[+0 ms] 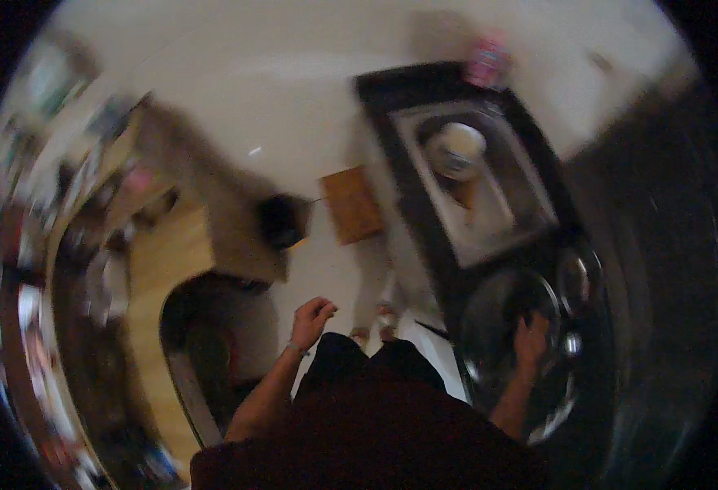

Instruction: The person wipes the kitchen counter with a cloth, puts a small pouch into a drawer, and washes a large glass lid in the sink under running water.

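Blur softens the whole head view. My left hand (314,315) hangs in the air above the floor, its fingers loosely bent; I see no object in it. To the right, my right hand (532,340) reaches over a large round basin or pan (487,312) with a shiny rim, set in or on the dark counter (414,177). Whether its fingers touch or grip something dark there cannot be told. Beside that hand is a small shiny object (572,344), too blurred to name.
A metal sink (469,248) holds a round pale container (457,147). Near the counter's far corner stands a pink container (487,61). On the pale floor lies a flat orange-brown rectangular object (353,205). Wooden furniture (169,245) and a dark-rimmed chair or bin (212,306) flank my left.
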A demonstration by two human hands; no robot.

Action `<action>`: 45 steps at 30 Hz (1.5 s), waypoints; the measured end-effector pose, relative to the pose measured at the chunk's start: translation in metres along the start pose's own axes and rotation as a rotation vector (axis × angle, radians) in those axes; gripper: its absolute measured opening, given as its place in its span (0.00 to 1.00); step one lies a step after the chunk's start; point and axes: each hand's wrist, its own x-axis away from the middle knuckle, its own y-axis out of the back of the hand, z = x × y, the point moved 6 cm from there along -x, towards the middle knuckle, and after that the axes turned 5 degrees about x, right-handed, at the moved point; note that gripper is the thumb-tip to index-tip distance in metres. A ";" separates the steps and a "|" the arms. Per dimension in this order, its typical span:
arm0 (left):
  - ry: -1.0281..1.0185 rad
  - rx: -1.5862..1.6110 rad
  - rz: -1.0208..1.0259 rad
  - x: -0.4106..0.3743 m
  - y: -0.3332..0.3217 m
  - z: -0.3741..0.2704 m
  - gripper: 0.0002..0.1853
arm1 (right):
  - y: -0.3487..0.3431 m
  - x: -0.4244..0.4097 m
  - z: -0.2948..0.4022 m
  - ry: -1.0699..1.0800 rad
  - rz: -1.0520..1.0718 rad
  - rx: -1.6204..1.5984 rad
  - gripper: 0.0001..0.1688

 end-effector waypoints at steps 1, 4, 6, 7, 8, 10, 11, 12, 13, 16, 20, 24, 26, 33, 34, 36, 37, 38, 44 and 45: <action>-0.007 0.009 -0.060 0.000 0.008 0.006 0.11 | 0.010 -0.006 0.006 -0.001 0.045 0.146 0.27; 0.059 -0.018 -0.222 0.023 0.030 0.028 0.11 | 0.018 -0.039 0.014 0.330 -0.127 0.154 0.22; 0.096 -0.037 -0.300 0.043 0.035 0.051 0.12 | 0.029 -0.057 0.038 0.375 -0.017 0.028 0.18; 0.117 -0.041 -0.318 0.051 0.032 0.049 0.12 | 0.029 -0.075 0.047 0.465 -0.031 -0.036 0.15; 0.107 0.035 -0.363 0.061 0.030 0.046 0.15 | 0.028 -0.089 0.059 0.553 -0.041 -0.101 0.14; 0.158 0.076 -0.433 0.070 0.031 0.060 0.15 | 0.019 -0.107 0.117 0.719 -0.120 -0.185 0.13; 0.184 0.098 -0.462 0.080 0.031 0.066 0.15 | 0.020 -0.108 0.146 0.795 -0.159 -0.227 0.14; 0.193 0.135 -0.515 0.095 0.030 0.070 0.15 | 0.018 -0.106 0.174 0.808 -0.109 -0.210 0.14; 0.197 0.172 -0.563 0.107 0.029 0.074 0.14 | 0.017 -0.096 0.202 0.816 -0.064 -0.190 0.13; 0.210 0.122 -0.650 0.152 0.042 0.078 0.12 | 0.018 -0.038 0.279 0.892 0.138 -0.312 0.13; 0.226 0.069 -0.851 0.225 0.067 0.081 0.11 | 0.015 0.056 0.349 1.334 0.024 -0.538 0.14; 0.279 0.185 -1.031 0.320 0.094 0.132 0.11 | -0.001 0.166 0.396 1.502 0.169 -0.371 0.12; 0.245 0.172 -1.129 0.370 0.106 0.150 0.14 | -0.008 0.222 0.418 1.540 0.263 -0.418 0.12; 0.216 0.360 -1.527 0.533 0.145 0.204 0.14 | -0.032 0.437 0.470 1.810 0.487 -0.390 0.09; 0.209 0.394 -1.575 0.551 0.148 0.211 0.13 | -0.037 0.465 0.475 1.889 0.550 -0.429 0.09; 0.218 0.474 -1.680 0.582 0.143 0.224 0.11 | -0.053 0.522 0.483 2.006 0.713 -0.427 0.09; 0.218 0.534 -1.727 0.594 0.144 0.230 0.10 | -0.057 0.554 0.487 2.040 0.810 -0.385 0.08; 0.208 0.565 -1.762 0.603 0.147 0.236 0.10 | -0.064 0.583 0.490 2.094 0.821 -0.349 0.08; 0.146 0.664 -1.933 0.640 0.197 0.256 0.11 | -0.090 0.734 0.508 2.334 1.128 -0.255 0.11; 0.153 0.639 -1.970 0.648 0.212 0.262 0.12 | -0.094 0.758 0.511 2.376 1.163 -0.255 0.10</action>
